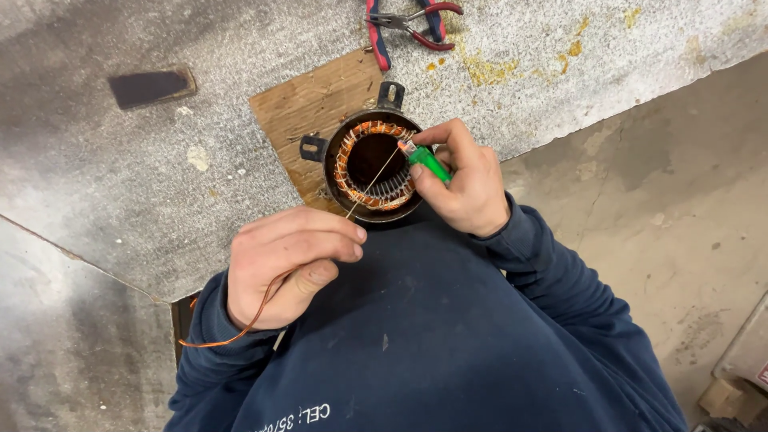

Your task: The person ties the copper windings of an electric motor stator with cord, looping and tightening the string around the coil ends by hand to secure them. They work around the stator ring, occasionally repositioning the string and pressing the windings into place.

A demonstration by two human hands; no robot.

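Currently the left hand pinches a copper wire, drawn taut into the motor stator; the right hand, clenched on a green tool, presses at the winding rim. Judgement: keep the wire tense and guide it gently at the slot, or its coating may scrape. Stator sits on a plywood scrap on the stained grey worktop, pliers beyond; cracked concrete floor at right.

We pinched a strand of copper wire in our left hand, drawn taut to the motor stator on a plywood scrap. Our right hand held a green-handled tool against the stator's copper windings. Red-handled pliers lay on the grey table beyond.
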